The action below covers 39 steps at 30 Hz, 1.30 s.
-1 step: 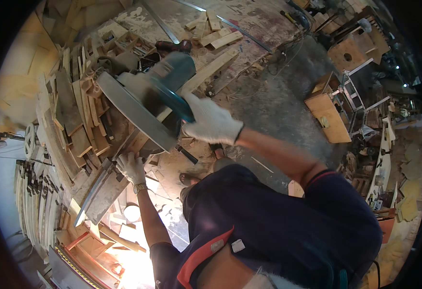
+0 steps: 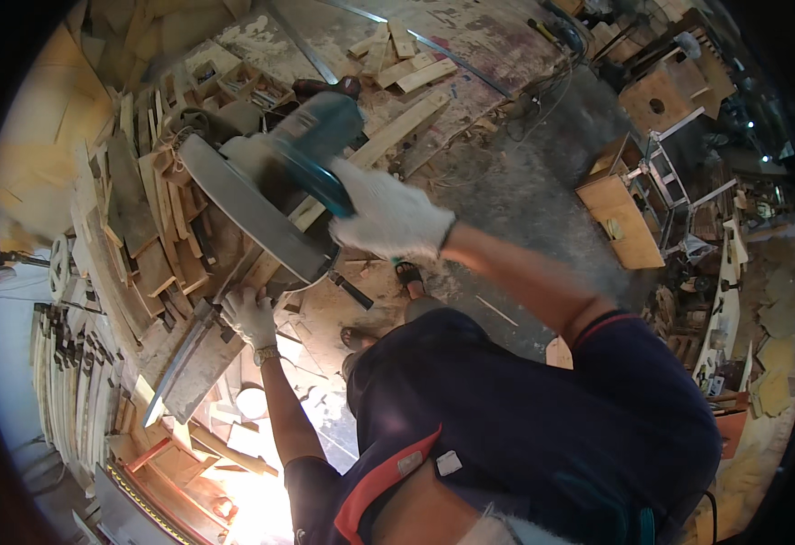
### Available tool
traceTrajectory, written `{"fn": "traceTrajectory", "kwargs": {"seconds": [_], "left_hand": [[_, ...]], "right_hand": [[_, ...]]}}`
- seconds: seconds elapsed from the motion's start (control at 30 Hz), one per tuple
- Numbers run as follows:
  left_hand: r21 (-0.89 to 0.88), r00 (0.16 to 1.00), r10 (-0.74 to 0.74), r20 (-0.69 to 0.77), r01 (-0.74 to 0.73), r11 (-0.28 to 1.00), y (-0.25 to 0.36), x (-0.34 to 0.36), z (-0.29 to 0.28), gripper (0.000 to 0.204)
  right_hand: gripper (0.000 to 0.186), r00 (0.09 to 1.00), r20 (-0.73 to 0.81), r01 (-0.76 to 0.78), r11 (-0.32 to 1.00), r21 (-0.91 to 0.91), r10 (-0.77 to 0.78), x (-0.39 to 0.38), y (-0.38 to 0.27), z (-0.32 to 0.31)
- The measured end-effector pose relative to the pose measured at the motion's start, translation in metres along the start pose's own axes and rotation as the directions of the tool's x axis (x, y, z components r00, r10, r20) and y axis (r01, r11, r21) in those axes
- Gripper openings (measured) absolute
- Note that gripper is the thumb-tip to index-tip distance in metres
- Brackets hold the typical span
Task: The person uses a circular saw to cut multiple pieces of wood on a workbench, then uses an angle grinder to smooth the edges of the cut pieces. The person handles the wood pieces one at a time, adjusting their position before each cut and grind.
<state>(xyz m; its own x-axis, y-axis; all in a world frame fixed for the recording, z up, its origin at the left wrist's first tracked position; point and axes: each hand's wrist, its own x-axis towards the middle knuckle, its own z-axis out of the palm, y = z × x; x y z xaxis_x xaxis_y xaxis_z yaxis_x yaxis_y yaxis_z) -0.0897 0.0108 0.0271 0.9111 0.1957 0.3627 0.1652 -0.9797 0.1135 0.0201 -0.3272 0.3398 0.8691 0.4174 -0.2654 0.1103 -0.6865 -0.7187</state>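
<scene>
now grips the teal-bodied miter saw by its handle with the gloved right hand, over a wooden board; rests the gloved left hand, with grip unclear, near the blade guard.

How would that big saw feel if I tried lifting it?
The saw probably feels heavy: its motor housing looks bulky. It's likely stiff, because the curved grey guard looks like hard metal. It might feel lopsided, as the housing sits beside the guard.
</scene>
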Motion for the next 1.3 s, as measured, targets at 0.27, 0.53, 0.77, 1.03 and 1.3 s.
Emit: {"fn": "traceTrajectory", "kwargs": {"seconds": [0.27, 0.53, 0.77, 1.03, 1.3], "left_hand": [[-0.111, 1.000, 0.001, -0.024, -0.004, 0.994, 0.034, -0.027, -0.008, 0.026], [-0.467, 0.980, -0.191, 0.050, 0.192, 0.863, 0.131, -0.089, -0.034, 0.032], [-0.637, 0.990, -0.068, 0.122, 0.131, 0.760, 0.188, -0.052, -0.018, 0.035], [-0.335, 0.988, -0.143, -0.062, 0.115, 0.935, 0.164, 0.081, 0.004, 0.049], [-0.110, 0.996, 0.063, 0.063, -0.056, 0.992, 0.133, 0.084, 0.011, 0.052]], "right_hand": [[0.040, 0.831, -0.154, 0.535, 0.844, -0.044, -0.535, 0.101, -0.045, -0.071], [0.060, 0.994, 0.102, -0.057, 0.989, 0.138, 0.043, 0.078, 0.150, 0.078], [0.040, 0.965, 0.205, -0.239, 0.871, 0.429, 0.164, 0.055, 0.296, 0.083], [0.043, 0.881, -0.204, 0.040, 0.363, 0.931, 0.427, 0.076, 0.254, -0.103], [0.060, 0.959, -0.256, 0.158, 0.514, 0.843, 0.125, 0.068, 0.190, -0.081]]}}
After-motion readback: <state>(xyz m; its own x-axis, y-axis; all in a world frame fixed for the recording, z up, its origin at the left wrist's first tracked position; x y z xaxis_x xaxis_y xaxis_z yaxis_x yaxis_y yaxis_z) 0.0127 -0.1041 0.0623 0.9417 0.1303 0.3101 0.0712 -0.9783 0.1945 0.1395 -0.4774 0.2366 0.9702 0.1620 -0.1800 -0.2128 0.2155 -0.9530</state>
